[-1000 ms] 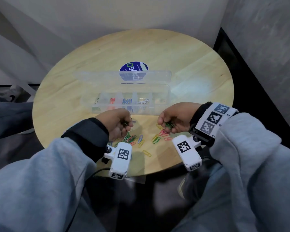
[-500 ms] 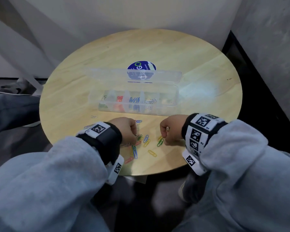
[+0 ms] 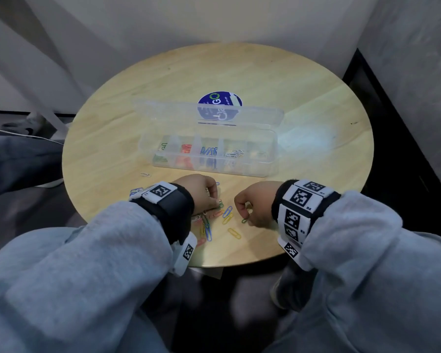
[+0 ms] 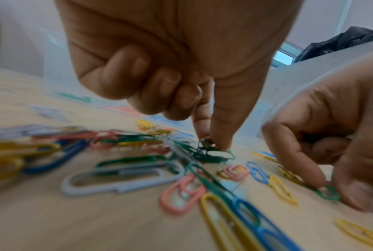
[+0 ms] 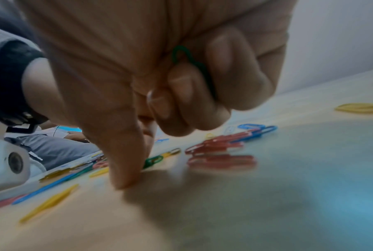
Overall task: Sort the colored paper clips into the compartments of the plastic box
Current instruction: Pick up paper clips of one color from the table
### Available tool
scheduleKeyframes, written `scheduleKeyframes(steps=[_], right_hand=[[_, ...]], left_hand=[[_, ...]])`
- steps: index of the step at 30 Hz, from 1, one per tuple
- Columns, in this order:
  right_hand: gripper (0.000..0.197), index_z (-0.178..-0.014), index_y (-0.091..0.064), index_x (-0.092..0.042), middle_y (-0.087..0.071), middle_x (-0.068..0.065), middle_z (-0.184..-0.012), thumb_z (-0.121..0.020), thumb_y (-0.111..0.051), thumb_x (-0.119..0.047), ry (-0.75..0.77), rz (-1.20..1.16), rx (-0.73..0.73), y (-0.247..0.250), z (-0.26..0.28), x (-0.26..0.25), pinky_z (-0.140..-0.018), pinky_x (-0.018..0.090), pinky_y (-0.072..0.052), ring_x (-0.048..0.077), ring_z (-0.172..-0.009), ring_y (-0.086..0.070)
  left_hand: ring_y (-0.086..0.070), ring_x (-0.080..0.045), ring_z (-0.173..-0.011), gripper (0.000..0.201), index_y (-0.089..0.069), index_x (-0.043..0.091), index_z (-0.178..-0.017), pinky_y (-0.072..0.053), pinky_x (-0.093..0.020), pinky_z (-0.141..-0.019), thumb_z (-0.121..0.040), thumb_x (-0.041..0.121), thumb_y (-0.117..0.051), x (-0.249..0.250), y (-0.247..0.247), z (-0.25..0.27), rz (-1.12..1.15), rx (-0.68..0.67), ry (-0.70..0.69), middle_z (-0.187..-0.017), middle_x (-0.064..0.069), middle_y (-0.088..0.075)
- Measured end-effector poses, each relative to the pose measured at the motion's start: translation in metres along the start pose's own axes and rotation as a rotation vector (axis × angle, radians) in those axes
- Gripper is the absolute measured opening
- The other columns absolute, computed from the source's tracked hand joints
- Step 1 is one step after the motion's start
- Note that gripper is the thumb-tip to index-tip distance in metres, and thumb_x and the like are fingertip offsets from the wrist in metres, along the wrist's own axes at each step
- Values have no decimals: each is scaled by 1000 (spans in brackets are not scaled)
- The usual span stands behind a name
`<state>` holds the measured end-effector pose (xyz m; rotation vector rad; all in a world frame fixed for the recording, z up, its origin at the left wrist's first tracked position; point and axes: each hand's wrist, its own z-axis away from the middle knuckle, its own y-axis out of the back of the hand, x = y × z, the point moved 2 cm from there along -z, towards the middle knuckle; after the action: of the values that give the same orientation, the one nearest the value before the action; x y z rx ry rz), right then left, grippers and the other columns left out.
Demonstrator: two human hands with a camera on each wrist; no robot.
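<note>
The clear plastic box [image 3: 270,166] lies open mid-table, its compartments holding green, red, blue, white and yellow clips. Loose colored paper clips [image 3: 227,217] lie near the front edge between my hands. My left hand [image 3: 218,202] reaches down into the pile; in the left wrist view its thumb and forefinger [image 4: 213,144] pinch a green clip [image 4: 211,151] on the wood. My right hand [image 3: 246,219] pinches another green clip [image 5: 153,161] against the table, and its curled fingers keep one more green clip [image 5: 189,62] in the palm.
The round wooden table [image 3: 316,98] stands in a corner between pale walls. A blue round sticker [image 3: 219,99] shows behind the box's raised lid [image 3: 163,110]. A single white clip [image 3: 145,175] lies left of the box. The front edge is close below my wrists.
A second ago both hands were lifted, fingers turned up, holding clips. They have rolled palm-down and dropped onto the pile, each now pinching a green clip on the table.
</note>
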<state>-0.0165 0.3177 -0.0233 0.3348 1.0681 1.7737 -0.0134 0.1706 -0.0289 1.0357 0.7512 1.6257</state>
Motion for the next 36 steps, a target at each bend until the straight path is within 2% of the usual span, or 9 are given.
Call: scheduleKeyframes(steps=[5, 8, 10, 14, 19, 26, 30, 33, 36], right_hand=[[15, -72, -54, -26, -58, -9, -81, -79, -60, -14, -3, 16, -22, -1, -4, 4, -57, 22, -38, 16, -76, -53], [13, -71, -56, -24, -57, -9, -71, -80, -58, -15, -34, -55, -34, 0, -1, 7, -57, 22, -42, 13, -66, -52], [18, -64, -53, -21, -59, -7, -68, -80, -58, -16, -60, -184, -17, 7, 4, 11, -65, 28, -49, 13, -67, -54], [23, -61, -49, -18, -48, -2, -58, -81, -57, -12, -139, -467, 75, 27, 11, 22, -52, 24, -36, 13, -51, -42], [24, -62, -46, -13, -48, 5, -58, -83, -55, -6, -173, -752, 115, 34, 10, 30, -48, 26, -33, 18, -48, -38], [23, -65, -47, -13, -51, 8, -60, -83, -56, -2, -152, -877, 109, 32, 9, 31, -49, 26, -34, 18, -49, -41], [22, -75, -52, -10, -46, 6, -62, -90, -44, 5, -122, -1151, 104, 33, 9, 26, -37, 17, -33, 13, -47, -40], [27, -79, -55, -7, -39, 6, -62, -92, -36, 6, -127, -1177, 25, 31, 8, 21, -36, 15, -33, 12, -49, -38], [32, -75, -55, -8, -38, 5, -63, -93, -32, 5, -145, -1170, -10, 31, 7, 19, -37, 14, -37, 10, -47, -42]], left_hand=[[-49, -16, -79, 10, -57, 25, -79, -33, -24, -66, -82, 31, -65, -4, 4, -3, 49, 57, 6, -74, 10, -50], [-51, -16, -74, 10, -58, 25, -79, -34, -24, -61, -81, 31, -67, -7, 5, -3, 76, 51, 28, -70, 10, -51], [-50, -17, -72, 12, -58, 25, -79, -33, -23, -55, -80, 31, -68, -9, 6, -3, 79, 67, 43, -68, 11, -48], [-47, -12, -59, 12, -57, 26, -80, -32, -21, -50, -77, 24, -69, -7, 8, 0, 26, 26, 27, -66, 11, -47], [-49, -18, -75, 16, -55, 30, -81, -34, -23, -65, -75, 23, -69, 5, 5, 3, -120, -26, -17, -66, 11, -45], [-52, -18, -78, 10, -58, 26, -81, -30, -20, -50, -77, 17, -61, 16, 4, 5, -247, -54, -1, -72, 8, -51], [-56, -22, -82, 12, -64, 19, -89, -37, -23, -63, -78, 23, -62, 20, 0, 7, -279, -80, 17, -84, 0, -60], [-57, -25, -83, 20, -66, 13, -94, -39, -24, -67, -80, 26, -58, 20, -1, 6, -309, -82, 17, -88, -4, -62], [-52, -22, -78, 11, -60, 17, -79, -38, -25, -67, -80, 27, -60, 17, 0, 8, -248, -74, 20, -77, -1, -56]])
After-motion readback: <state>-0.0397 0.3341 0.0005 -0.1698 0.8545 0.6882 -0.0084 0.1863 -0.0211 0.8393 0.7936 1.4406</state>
